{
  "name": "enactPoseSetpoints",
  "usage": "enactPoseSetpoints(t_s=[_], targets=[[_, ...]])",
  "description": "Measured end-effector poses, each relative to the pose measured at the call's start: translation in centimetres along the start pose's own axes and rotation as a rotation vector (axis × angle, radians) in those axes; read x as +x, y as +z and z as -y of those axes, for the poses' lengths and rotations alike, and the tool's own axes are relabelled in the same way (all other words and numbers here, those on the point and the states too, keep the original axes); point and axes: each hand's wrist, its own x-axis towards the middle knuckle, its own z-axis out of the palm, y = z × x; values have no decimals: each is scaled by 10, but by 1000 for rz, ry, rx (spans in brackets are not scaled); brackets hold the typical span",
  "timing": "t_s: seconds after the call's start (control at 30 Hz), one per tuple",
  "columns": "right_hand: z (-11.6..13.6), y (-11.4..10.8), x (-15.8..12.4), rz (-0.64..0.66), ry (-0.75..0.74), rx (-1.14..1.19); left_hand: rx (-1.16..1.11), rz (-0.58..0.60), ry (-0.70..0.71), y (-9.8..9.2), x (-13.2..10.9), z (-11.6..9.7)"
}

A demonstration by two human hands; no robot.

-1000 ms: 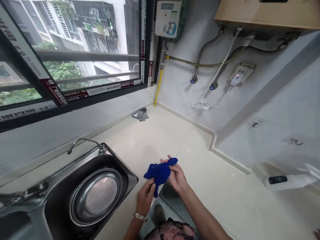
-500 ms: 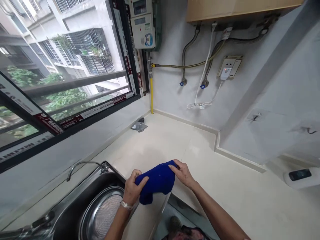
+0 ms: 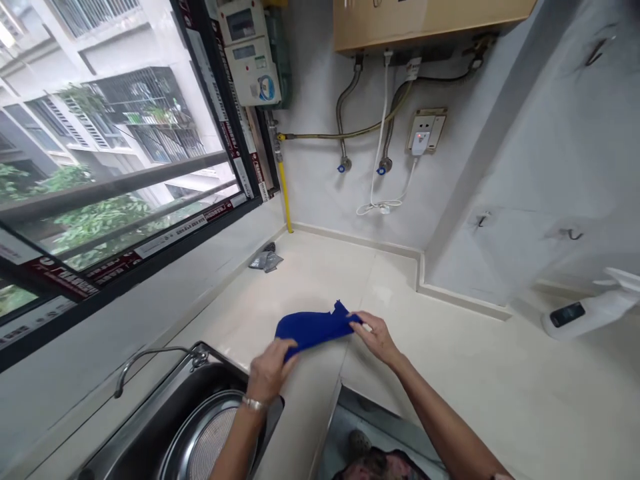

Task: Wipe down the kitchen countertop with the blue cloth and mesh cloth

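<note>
A blue cloth (image 3: pixel 315 328) is stretched between my two hands, just above the pale countertop (image 3: pixel 370 287). My left hand (image 3: pixel 270 367) is closed on its near left corner, thumb pointing inward. At the right end, my right hand (image 3: pixel 377 339) pinches the cloth between thumb and fingers. The cloth's far edge lies away from me, with a small corner sticking up near the right. Below and left of my left hand is the sink (image 3: pixel 150 407), holding a round metal strainer basin (image 3: pixel 213 440).
A curved faucet (image 3: pixel 150 353) rises at the sink's back edge. Small grey plastic packets (image 3: pixel 267 259) lie by the window wall. A white device with a dark screen (image 3: pixel 570 317) stands at the right. Hoses and a gas pipe (image 3: pixel 285 197) run along the back wall.
The cloth has flipped from hanging toward me to lying away from me, its far edge now thrown outward. Both hands still grip it. The head view has shifted slightly to the right.
</note>
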Motion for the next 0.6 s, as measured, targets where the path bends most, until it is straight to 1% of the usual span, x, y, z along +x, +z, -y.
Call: enactPoseSetpoints(t_s=[0.07,0.13,0.2,0.23,0.27,0.33,0.4,0.43,0.47,0.53,0.57,0.6], targets=[[-25,-5,-44,58,79,-67,-7,94,33,30,-34,-8],[-50,-6,-86,119,180,-73,-12,160,38,55,-66,-13],[-68,-5,-115,129,264,-24,-31,205,32,68,-90,-12],[-74,-4,-122,124,301,3,-45,219,26,70,-96,-9],[-78,-3,-122,121,334,23,-60,232,15,69,-99,-3],[-83,-1,-107,118,380,29,-81,247,-22,63,-92,11],[-85,1,-78,91,387,-3,-76,226,-83,58,-71,25],[-88,1,-61,48,378,-26,-61,193,-122,58,-57,32],[-91,2,-46,-19,364,-52,-40,146,-167,60,-42,37],[-101,4,-22,-175,327,-121,12,32,-263,71,-16,42],[-107,6,-14,-229,304,-168,39,-19,-307,79,-8,42],[-114,8,-11,-250,284,-223,62,-54,-340,87,-3,39]])
